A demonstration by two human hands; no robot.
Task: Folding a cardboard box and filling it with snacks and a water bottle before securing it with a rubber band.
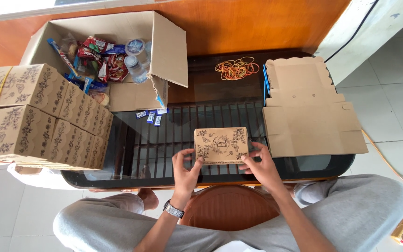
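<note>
Knees: grey trousers (350, 210) frame both wrists, nearest the camera.
Left hand (186, 169): fingers closed on the near left corner of the small printed box (220, 145).
Right hand (260, 166): fingers gripping the box's right end.
Box: resting on the glass bench (220, 98), between both hands.
Beyond right hand: flat cardboard blanks (306, 109), rubber bands (237, 68).
Beyond left hand: stacked boxes (38, 114), snack carton (113, 60).
</note>
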